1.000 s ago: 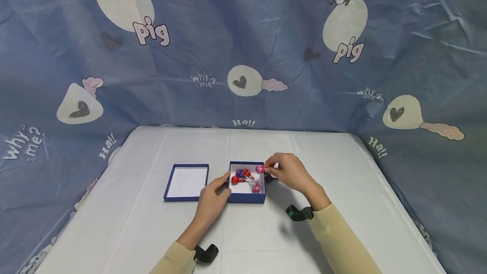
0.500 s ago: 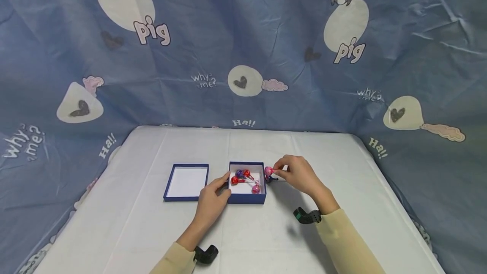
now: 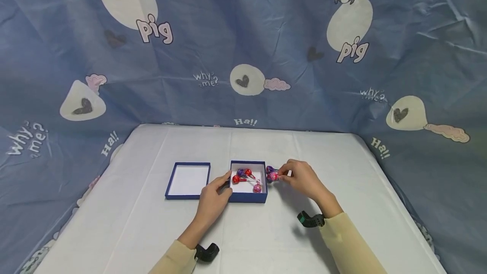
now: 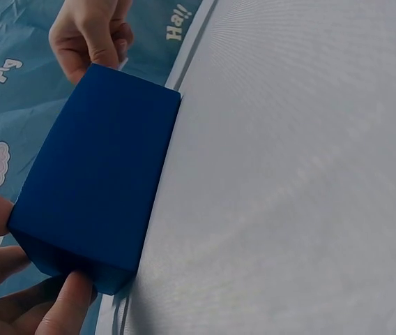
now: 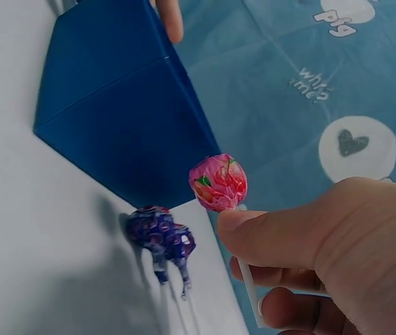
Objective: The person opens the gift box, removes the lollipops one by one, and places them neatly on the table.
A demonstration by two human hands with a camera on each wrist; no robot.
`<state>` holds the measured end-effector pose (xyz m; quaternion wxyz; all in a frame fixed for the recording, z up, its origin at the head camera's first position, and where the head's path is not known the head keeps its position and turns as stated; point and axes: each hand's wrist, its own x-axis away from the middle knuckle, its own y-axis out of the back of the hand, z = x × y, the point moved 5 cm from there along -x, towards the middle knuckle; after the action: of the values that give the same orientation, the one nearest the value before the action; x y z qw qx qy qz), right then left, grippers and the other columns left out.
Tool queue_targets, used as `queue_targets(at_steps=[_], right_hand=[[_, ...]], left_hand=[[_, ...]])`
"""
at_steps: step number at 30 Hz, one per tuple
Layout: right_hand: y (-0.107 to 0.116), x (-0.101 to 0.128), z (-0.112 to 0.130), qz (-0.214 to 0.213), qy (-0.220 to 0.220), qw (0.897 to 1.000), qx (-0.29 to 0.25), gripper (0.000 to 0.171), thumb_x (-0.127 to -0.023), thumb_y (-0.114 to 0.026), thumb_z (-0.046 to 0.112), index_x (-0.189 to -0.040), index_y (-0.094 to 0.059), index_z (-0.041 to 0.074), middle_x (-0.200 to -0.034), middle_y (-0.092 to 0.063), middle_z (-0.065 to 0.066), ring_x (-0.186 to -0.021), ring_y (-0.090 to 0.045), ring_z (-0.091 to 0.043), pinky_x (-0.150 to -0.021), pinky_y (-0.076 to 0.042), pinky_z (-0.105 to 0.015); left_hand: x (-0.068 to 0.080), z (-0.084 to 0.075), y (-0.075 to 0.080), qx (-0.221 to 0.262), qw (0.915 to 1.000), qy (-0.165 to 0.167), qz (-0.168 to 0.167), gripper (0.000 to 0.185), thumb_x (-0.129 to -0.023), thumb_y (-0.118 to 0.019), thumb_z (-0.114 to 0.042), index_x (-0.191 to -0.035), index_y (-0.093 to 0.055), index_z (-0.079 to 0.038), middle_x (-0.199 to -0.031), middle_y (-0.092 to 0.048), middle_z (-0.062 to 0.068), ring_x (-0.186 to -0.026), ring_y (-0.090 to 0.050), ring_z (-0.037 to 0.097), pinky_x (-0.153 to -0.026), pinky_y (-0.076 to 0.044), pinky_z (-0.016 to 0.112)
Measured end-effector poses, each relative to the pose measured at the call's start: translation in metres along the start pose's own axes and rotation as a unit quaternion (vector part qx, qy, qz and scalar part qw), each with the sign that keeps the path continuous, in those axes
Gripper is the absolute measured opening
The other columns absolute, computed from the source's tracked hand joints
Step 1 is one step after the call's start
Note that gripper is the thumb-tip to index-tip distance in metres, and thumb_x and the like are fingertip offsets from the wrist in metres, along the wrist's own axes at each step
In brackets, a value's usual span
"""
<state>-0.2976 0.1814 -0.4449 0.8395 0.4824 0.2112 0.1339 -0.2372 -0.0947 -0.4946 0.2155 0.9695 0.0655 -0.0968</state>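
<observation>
An open blue box [image 3: 247, 197] stands mid-table with several red, purple and pink lollipops [image 3: 246, 176] inside. My left hand [image 3: 225, 185] grips its near left corner, thumb on the left wall; in the left wrist view the fingers [image 4: 58, 307] curl round the box [image 4: 100, 195]. My right hand [image 3: 282, 175] pinches the stick of a pink lollipop [image 3: 274, 176], held just right of the box. In the right wrist view the pink lollipop [image 5: 217, 183] hangs above a purple lollipop [image 5: 160, 234] lying on the table by the box [image 5: 114, 112].
The box's blue lid [image 3: 187, 181] lies upside down to the left of the box. A white cloth covers the table [image 3: 342, 164]. A blue printed curtain [image 3: 243, 45] hangs behind and round the sides. Black wrist cameras [image 3: 311, 220] sit under both forearms.
My right hand has carried the pink lollipop from over the box's right rim rightward and down, to beside the purple lollipop on the table. The left hand has stayed on the box.
</observation>
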Motion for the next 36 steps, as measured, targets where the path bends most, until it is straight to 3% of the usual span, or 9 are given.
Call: queue_targets(at_steps=[14, 24, 36], right_hand=[[-0.02, 0.002, -0.01, 0.049, 0.009, 0.999, 0.005, 0.004, -0.088, -0.078, 0.014, -0.086, -0.076, 0.017, -0.081, -0.062, 0.015, -0.075, -0.057, -0.005, -0.07, -0.049, -0.029], [-0.034, 0.005, -0.016, 0.065, 0.002, 0.998, -0.016, 0.009, -0.085, -0.081, 0.015, -0.084, -0.075, 0.022, -0.08, -0.063, 0.016, -0.073, -0.056, -0.005, -0.07, -0.049, -0.029], [-0.038, 0.004, -0.021, 0.091, 0.01, 0.995, -0.04, 0.008, -0.085, -0.081, 0.014, -0.085, -0.077, 0.021, -0.082, -0.066, 0.018, -0.074, -0.058, -0.004, -0.07, -0.05, -0.028]], left_hand=[[0.001, -0.001, 0.0, -0.006, 0.9999, 0.006, -0.01, 0.052, -0.085, -0.067, -0.005, -0.135, -0.066, -0.019, -0.134, -0.064, 0.004, -0.128, -0.057, 0.024, -0.105, -0.047, 0.041], [0.001, -0.001, 0.0, -0.012, 0.9999, 0.004, -0.006, 0.052, -0.086, -0.066, -0.006, -0.136, -0.065, -0.02, -0.135, -0.063, 0.004, -0.128, -0.057, 0.024, -0.105, -0.047, 0.042], [-0.001, -0.003, -0.002, -0.008, 0.9999, 0.006, -0.004, 0.052, -0.086, -0.067, -0.006, -0.136, -0.065, -0.019, -0.136, -0.063, 0.004, -0.129, -0.056, 0.025, -0.106, -0.045, 0.044]])
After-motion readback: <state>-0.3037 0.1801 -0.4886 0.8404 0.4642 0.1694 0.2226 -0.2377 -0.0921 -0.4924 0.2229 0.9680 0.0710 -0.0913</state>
